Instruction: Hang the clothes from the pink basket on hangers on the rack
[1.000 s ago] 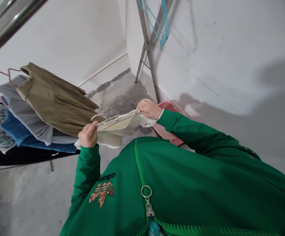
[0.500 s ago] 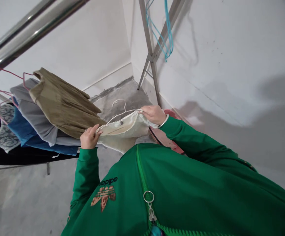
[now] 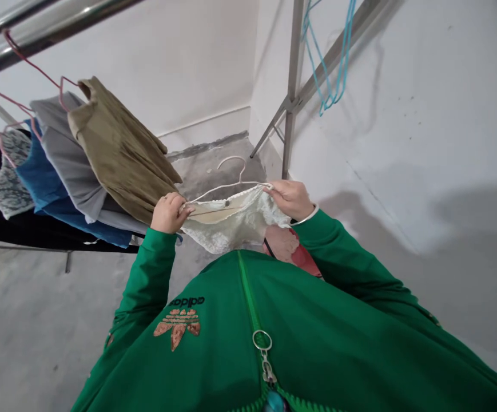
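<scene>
Stretched between my hands in front of my chest is a cream lace garment (image 3: 231,228) with a white clothes hanger (image 3: 219,187) inside its neckline. The hanger's hook points up and away from me. My left hand (image 3: 170,213) is closed round the garment's left shoulder and that end of the hanger. At the other end, my right hand (image 3: 290,198) pinches the right shoulder edge against the hanger. The garment's lower part hangs down and is partly hidden behind my green jacket.
To the left, an olive top (image 3: 117,149), a grey top (image 3: 66,143) and a blue garment (image 3: 44,183) hang on pink hangers from a metal rail (image 3: 55,40). Blue hangers (image 3: 332,74) hang on a metal rack frame (image 3: 290,123). A pink basin (image 3: 302,254) sits below my right arm.
The view has shifted. The garment has turned so that more of its lace front shows, and both hands still grip its shoulders with the hanger.
</scene>
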`<state>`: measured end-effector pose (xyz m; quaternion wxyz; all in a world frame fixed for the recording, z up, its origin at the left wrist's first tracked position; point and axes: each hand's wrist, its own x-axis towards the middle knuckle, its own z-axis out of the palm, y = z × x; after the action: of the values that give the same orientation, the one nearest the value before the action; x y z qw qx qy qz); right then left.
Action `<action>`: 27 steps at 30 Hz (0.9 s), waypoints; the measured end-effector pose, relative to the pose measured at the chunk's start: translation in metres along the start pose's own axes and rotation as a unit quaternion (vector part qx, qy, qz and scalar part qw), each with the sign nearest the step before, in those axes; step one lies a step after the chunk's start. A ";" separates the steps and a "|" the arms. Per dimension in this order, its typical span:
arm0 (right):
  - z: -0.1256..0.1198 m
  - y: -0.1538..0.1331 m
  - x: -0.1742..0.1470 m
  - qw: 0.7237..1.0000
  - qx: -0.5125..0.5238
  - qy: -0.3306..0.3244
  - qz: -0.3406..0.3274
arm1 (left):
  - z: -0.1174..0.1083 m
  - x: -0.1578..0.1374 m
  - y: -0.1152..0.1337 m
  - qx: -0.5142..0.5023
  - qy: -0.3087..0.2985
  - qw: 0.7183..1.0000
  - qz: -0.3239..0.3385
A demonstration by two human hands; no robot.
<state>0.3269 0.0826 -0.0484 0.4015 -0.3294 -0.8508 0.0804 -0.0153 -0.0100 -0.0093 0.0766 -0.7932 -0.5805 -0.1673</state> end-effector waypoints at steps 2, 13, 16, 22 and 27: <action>0.000 0.002 -0.003 1.000 0.003 0.003 0.016 | -0.004 -0.004 -0.004 -0.042 -0.007 0.999 -0.004; 0.001 0.002 -0.006 0.999 -0.009 -0.028 0.026 | 0.001 -0.005 0.000 -0.127 0.011 0.992 0.011; 0.004 -0.002 -0.002 0.999 -0.017 -0.029 -0.005 | 0.004 0.002 0.013 -0.107 0.011 0.994 0.002; -0.003 0.010 -0.006 0.996 -0.078 -0.037 -0.022 | -0.001 -0.003 0.000 -0.067 0.084 0.993 -0.039; -0.023 0.026 -0.017 0.995 -0.068 -0.071 -0.023 | -0.010 -0.017 -0.017 -0.070 0.108 0.990 -0.058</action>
<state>0.3641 0.0892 -0.0539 0.3181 -0.3294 -0.8882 0.0361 -0.0382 -0.0229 -0.0075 0.0735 -0.7388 -0.6009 -0.2961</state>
